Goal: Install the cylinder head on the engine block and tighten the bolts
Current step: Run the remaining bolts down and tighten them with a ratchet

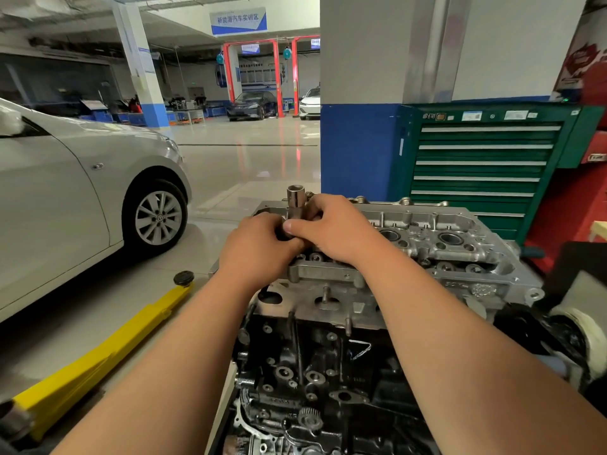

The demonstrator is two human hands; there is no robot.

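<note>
Cylinder head [427, 257] lies seated on top of the dark engine block [312, 372], and at its far left corner both hands meet round a steel socket [294, 197] that stands upright with its open end up. The right hand [335, 228] grasps the shaft just under that open end, thumb pressed across the front and fingers curled behind. The left hand [259, 247] closes on the lower part from the other side, touching the right. Two hands on one slim tool reads as steadying: held plumb, it would drop squarely over a head bolt, and turning it by fingers suits running a bolt down before real torque is applied. I judge this to be the hand-start stage of the bolts.

The bolt itself is hidden under the hands, so I cannot tell whether the socket sits on one or how far down it is. The left hand's fingertips are also out of sight. No ratchet or torque wrench shows. The near end of the block is cut off by the lower edge, and the right end of the head disappears behind a dark, blurred shape.

Behind the head stands a green tool chest [486, 165]; left of it a silver car [65, 192], with a yellow lift arm [98, 353] on the floor between car and block.
</note>
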